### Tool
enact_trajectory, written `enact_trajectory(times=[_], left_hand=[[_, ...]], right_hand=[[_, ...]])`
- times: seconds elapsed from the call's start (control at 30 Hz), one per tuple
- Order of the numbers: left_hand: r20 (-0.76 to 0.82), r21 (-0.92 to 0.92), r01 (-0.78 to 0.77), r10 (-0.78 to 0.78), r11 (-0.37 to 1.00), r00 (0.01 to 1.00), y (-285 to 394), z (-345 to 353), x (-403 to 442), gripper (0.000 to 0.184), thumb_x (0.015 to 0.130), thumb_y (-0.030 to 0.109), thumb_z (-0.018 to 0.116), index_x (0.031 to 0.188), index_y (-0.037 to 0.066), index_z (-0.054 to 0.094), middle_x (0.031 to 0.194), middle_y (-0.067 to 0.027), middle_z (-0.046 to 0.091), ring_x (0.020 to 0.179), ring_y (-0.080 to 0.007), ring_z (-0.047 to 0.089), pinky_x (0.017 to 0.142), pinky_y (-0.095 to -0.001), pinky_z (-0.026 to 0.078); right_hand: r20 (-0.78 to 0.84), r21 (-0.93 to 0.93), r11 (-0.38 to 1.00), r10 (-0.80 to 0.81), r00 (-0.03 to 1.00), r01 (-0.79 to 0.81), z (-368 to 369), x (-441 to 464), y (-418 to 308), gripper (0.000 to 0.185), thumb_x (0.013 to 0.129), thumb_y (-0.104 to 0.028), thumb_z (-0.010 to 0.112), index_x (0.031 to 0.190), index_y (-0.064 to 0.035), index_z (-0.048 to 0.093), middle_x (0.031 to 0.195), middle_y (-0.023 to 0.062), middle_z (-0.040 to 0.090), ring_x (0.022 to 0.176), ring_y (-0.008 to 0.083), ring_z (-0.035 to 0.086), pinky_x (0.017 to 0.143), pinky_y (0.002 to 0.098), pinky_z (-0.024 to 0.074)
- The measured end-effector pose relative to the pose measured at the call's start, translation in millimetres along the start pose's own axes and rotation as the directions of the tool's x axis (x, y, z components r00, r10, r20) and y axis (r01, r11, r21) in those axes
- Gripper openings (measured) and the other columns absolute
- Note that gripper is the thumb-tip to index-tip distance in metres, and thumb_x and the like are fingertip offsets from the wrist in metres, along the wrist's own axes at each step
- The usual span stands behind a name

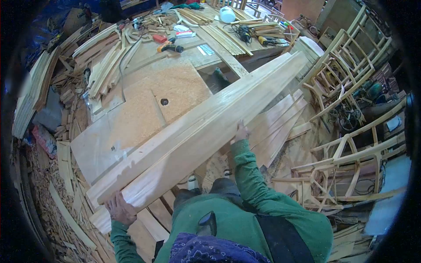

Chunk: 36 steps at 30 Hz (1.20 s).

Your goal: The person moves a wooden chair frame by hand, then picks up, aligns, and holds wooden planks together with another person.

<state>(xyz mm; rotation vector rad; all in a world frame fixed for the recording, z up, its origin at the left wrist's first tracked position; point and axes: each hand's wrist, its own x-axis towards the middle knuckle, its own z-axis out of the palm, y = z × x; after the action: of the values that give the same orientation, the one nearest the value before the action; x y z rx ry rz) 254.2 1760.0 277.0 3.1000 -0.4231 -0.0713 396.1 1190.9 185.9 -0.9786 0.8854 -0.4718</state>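
Observation:
A long, pale wooden plank lies diagonally in front of my body, its near edge toward me. Beside it on the far side is another long board, close along its length. My left hand grips the plank around its lower left end, fingers over the wood. Farther up the near edge, my right hand holds the plank, with part of the fingers hidden by it. Both planks extend from the lower left to the upper right, over the corner of a workbench.
Sawdust covers the bench around a dark round hole. An orange drill and wood strips lie farther back. Chair frames stand at the right. More boards lie below the plank; offcuts litter the left floor.

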Motion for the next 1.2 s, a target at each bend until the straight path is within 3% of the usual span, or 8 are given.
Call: enact_trajectory(times=[0.37,0.47,0.57,0.8,0.83,0.93,0.97,1.2], left_hand=[[0.306,-0.101,0.138,-0.101,0.985,0.947,-60.7,-14.1,17.4,0.125,0.039,0.038,0.085,0.141,0.0,0.024,0.14,-0.0187,0.035,0.131,-0.0363,0.032,0.111,-0.0514,0.019],[0.355,-0.061,0.124,-0.094,0.99,0.93,-64.5,-6.1,33.3,0.126,0.039,0.039,0.086,0.141,0.0,0.023,0.141,-0.0189,0.033,0.132,-0.0374,0.03,0.112,-0.0497,0.019],[0.39,-0.074,0.141,-0.101,0.987,0.915,-70.0,-1.1,53.1,0.127,0.04,0.037,0.087,0.143,0.001,0.021,0.142,-0.0188,0.032,0.133,-0.038,0.028,0.113,-0.0481,0.019],[0.396,-0.035,0.096,-0.075,0.995,0.915,-89.4,12.9,79.1,0.13,0.039,0.035,0.087,0.143,0.002,0.018,0.143,-0.0189,0.031,0.134,-0.0373,0.027,0.112,-0.0464,0.022],[0.4,-0.051,0.111,-0.082,0.993,0.913,-88.6,10.3,80.9,0.131,0.038,0.034,0.088,0.144,0.003,0.018,0.144,-0.0187,0.03,0.135,-0.0372,0.026,0.112,-0.047,0.022],[0.371,-0.053,0.138,-0.109,0.989,0.922,-83.9,-1.6,89.6,0.134,0.036,0.033,0.089,0.146,0.007,0.017,0.148,-0.018,0.026,0.137,-0.0366,0.023,0.112,-0.0495,0.021],[0.336,-0.027,0.129,-0.113,0.991,0.935,-81.5,-2.5,91.0,0.134,0.035,0.032,0.089,0.146,0.008,0.017,0.149,-0.0177,0.024,0.138,-0.0363,0.022,0.111,-0.0507,0.021],[0.429,-0.261,0.199,-0.071,0.945,0.9,-58.0,15.4,115.7,0.128,0.043,0.037,0.09,0.145,0.007,0.02,0.149,-0.0191,0.026,0.137,-0.0364,0.026,0.11,-0.0506,0.026]], right_hand=[[0.03,-0.182,0.982,0.059,0.998,-0.052,51.4,-16.1,34.4,0.055,0.089,-0.035,0.059,0.123,0.0067,0.044,0.109,0.0156,0.056,0.087,0.0249,0.058,0.067,0.039,0.0507],[-0.046,-0.395,0.918,-0.001,0.999,-0.018,56.6,-4.7,36.8,0.044,0.086,-0.035,0.063,0.098,0.0074,0.061,0.094,0.0161,0.064,0.083,0.0241,0.059,0.071,0.0375,0.0473],[0.105,-0.376,0.924,-0.029,0.994,0.067,53.8,12.4,39.5,0.053,0.087,-0.035,0.062,0.116,0.0082,0.05,0.097,0.0142,0.058,0.076,0.0219,0.057,0.061,0.0382,0.0484],[0.233,-0.477,0.862,-0.066,0.97,0.173,53.1,51.2,55.1,0.039,0.084,-0.031,0.064,0.09,0.0073,0.06,0.081,0.0109,0.06,0.067,0.0187,0.054,0.058,0.034,0.0455],[0.2,-0.322,0.947,0.076,0.977,-0.008,67.3,12.7,24.8,0.037,0.083,-0.03,0.062,0.087,0.0071,0.061,0.079,0.0103,0.061,0.065,0.0176,0.054,0.056,0.0328,0.0459],[0.298,-0.607,0.791,0.14,0.944,0.075,55.3,27.2,20.5,0.038,0.083,-0.034,0.065,0.086,0.0037,0.062,0.078,0.0107,0.064,0.065,0.0189,0.057,0.056,0.0347,0.0493],[0.374,-0.603,0.795,0.354,0.857,-0.066,49.7,8.9,-12.8,0.039,0.083,-0.039,0.067,0.091,-0.0006,0.062,0.08,0.0123,0.067,0.064,0.0205,0.062,0.054,0.038,0.0533],[0.29,-0.542,0.835,0.297,0.91,-0.1,-24.7,7.0,-1.9,0.028,0.087,-0.031,0.067,0.092,-0.0055,0.058,0.076,0.0107,0.066,0.065,0.0201,0.066,0.051,0.033,0.0547]])
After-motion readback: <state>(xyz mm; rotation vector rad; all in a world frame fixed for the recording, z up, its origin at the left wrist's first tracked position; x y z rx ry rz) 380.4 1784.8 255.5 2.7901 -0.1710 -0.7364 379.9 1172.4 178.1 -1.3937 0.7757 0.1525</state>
